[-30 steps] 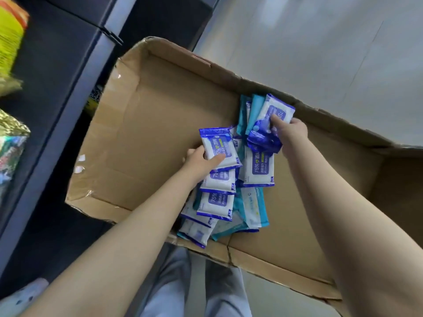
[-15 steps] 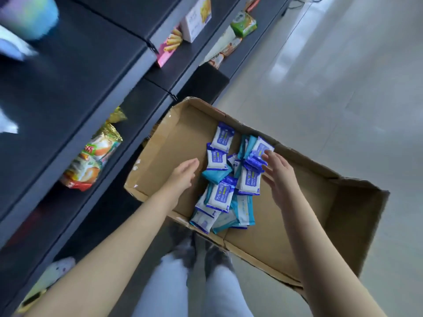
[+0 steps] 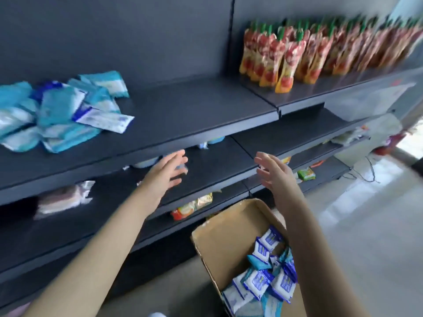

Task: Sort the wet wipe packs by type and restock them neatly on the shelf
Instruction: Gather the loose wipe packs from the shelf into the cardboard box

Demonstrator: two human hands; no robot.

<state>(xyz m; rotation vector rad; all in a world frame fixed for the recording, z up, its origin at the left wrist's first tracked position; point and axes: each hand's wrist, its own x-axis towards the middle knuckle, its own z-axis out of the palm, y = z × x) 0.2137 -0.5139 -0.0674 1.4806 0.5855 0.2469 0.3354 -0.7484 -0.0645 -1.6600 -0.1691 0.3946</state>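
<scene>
Left hand [image 3: 168, 171]: raised above the cardboard box [image 3: 224, 236] and a little to its left, fingers straight and spread, holding nothing.
Right hand [image 3: 273, 173]: raised straight above the box, fingers spread and relaxed, also holding nothing.
Box: sits on the pale floor [image 3: 366, 225] against the foot of the dark shelving, its top open.
Packs in the box [image 3: 258, 282]: blue-and-white and teal wet wipe packs lie jumbled along the box's right side, partly hidden by the right forearm.
Packs on the shelf [image 3: 61, 110]: high above the box and well to its left, a loose overlapping heap of teal and blue packs, blurred.
Top shelf [image 3: 183, 115]: the dark board carrying that heap.
Pouches [image 3: 286, 58]: red and yellow, standing in rows high above the box and to its right.
Snack bags [image 3: 194, 205]: on a low shelf just above the box's left corner.
</scene>
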